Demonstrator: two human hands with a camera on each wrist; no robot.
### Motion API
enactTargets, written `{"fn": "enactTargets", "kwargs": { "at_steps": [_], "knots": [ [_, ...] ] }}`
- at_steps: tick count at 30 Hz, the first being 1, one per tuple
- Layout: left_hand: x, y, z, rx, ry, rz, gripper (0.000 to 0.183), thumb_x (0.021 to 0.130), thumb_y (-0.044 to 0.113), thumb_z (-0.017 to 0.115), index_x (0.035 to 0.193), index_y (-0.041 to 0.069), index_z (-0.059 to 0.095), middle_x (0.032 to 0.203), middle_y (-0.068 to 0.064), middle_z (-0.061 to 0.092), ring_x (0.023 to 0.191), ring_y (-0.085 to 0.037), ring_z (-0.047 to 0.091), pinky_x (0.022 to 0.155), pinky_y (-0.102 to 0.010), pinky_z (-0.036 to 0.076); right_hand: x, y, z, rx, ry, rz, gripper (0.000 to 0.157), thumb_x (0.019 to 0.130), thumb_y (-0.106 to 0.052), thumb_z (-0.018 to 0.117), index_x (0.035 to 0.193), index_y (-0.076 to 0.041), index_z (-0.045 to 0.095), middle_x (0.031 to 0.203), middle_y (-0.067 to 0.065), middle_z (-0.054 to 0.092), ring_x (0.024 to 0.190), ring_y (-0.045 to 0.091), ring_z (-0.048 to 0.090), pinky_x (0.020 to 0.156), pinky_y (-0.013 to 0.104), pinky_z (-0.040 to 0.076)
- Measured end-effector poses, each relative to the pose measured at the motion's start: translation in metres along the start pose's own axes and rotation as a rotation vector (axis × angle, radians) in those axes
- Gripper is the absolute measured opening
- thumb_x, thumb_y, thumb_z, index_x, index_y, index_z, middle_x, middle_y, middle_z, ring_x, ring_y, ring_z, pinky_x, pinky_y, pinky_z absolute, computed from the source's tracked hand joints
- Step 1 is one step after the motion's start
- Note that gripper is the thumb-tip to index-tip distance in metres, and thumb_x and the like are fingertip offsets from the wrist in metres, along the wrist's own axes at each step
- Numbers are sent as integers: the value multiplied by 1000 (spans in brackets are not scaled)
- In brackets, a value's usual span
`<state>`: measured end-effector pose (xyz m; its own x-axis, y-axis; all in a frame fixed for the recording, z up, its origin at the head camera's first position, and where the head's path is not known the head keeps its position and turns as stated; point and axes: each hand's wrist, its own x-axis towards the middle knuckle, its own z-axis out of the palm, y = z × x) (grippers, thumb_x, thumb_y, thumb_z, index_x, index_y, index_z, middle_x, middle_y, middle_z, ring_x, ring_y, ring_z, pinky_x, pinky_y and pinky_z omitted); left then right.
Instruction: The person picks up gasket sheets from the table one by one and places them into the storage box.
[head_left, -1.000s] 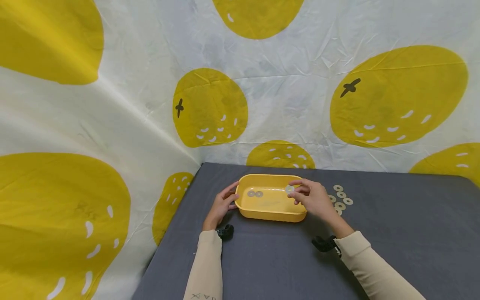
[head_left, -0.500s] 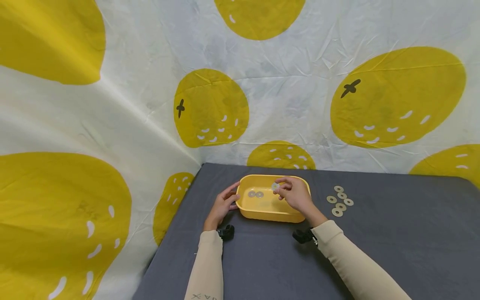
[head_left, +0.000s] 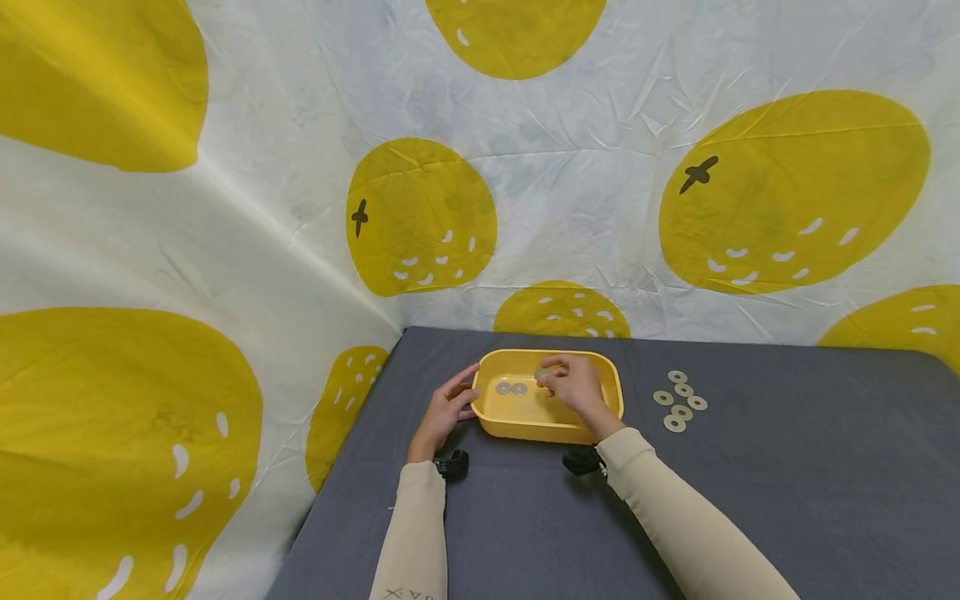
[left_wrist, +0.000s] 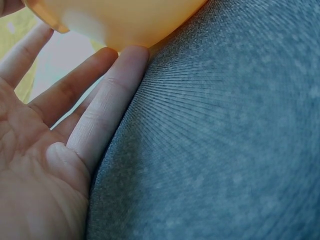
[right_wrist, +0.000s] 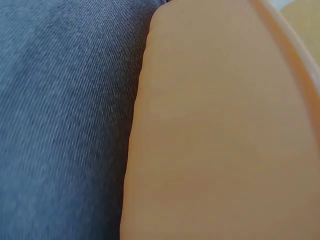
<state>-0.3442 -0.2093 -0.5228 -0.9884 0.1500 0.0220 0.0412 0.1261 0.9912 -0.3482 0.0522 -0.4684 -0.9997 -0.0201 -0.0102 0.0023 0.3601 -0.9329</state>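
My left hand (head_left: 441,417) holds the left end of a yellow tray (head_left: 525,431), thumb at the rim. In the left wrist view its fingers (left_wrist: 107,107) stretch to the tray's outer wall (left_wrist: 135,25). My right hand (head_left: 576,385) is inside the tray's right half, pinching a pale flat washer (head_left: 540,374) between thumb and fingertips, partly hidden by them. Two washers (head_left: 511,388) lie side by side on the tray floor, left of that hand. The right wrist view shows only the tray's outer side (right_wrist: 215,125), with the hand out of sight.
Several more washers (head_left: 682,412) lie loosely grouped on the dark grey cloth (head_left: 517,517), right of the tray. White curtains with yellow fruit prints (head_left: 570,217) stand behind and to the left of the table.
My right hand has moved left over the tray with the washer, from near its right end toward the middle. The washers on the table came fully into view. My left hand stays put.
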Motion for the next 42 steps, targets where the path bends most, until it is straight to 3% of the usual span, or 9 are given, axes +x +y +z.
{"fn": "enactTargets", "kwargs": {
  "at_steps": [11, 15, 23, 32, 37, 42],
  "knots": [
    [-1, 5, -1, -2, -17, 2, 50, 102, 24, 63, 149, 36, 53, 148, -13, 57, 129, -34, 62, 93, -41, 61, 18, -2, 13, -7, -16, 136, 26, 94, -3, 69, 119, -4, 71, 97, 17, 79, 74, 30, 72, 53, 24, 48],
    [-1, 7, -1, -13, -27, -5, 51, 102, 24, 63, 151, 33, 52, 151, -15, 55, 132, -37, 59, 94, -41, 60, 20, -2, 14, -121, -30, 147, 27, 93, -7, 72, 120, -6, 72, 90, 16, 78, 65, 21, 69, 53, 23, 45],
    [2, 7, -6, -24, -58, -32, 55, 102, 18, 62, 155, 24, 47, 151, -20, 52, 133, -40, 57, 93, -41, 61, 18, 1, 12, -362, -51, 73, 31, 85, -14, 74, 116, -5, 74, 68, 6, 72, 62, 17, 63, 61, 26, 44],
    [1, 5, -3, -12, -30, -17, 52, 102, 26, 64, 151, 34, 51, 150, -14, 55, 131, -35, 60, 93, -39, 61, 18, 1, 15, -439, -64, 109, 26, 89, -21, 78, 112, -9, 75, 86, 6, 73, 73, 20, 64, 63, 29, 44],
    [0, 6, -2, -6, -17, -6, 51, 101, 26, 65, 149, 36, 53, 148, -13, 57, 128, -33, 62, 93, -40, 60, 17, 1, 16, -469, -66, 106, 25, 91, -25, 77, 111, -10, 75, 104, 10, 72, 82, 24, 60, 66, 30, 44],
    [-1, 6, -2, -5, -16, -6, 50, 101, 25, 65, 148, 37, 54, 147, -12, 58, 128, -33, 62, 93, -40, 60, 18, 2, 18, -472, -72, 104, 25, 92, -25, 77, 111, -10, 75, 110, 11, 72, 85, 26, 60, 69, 32, 45]
  ]
}}
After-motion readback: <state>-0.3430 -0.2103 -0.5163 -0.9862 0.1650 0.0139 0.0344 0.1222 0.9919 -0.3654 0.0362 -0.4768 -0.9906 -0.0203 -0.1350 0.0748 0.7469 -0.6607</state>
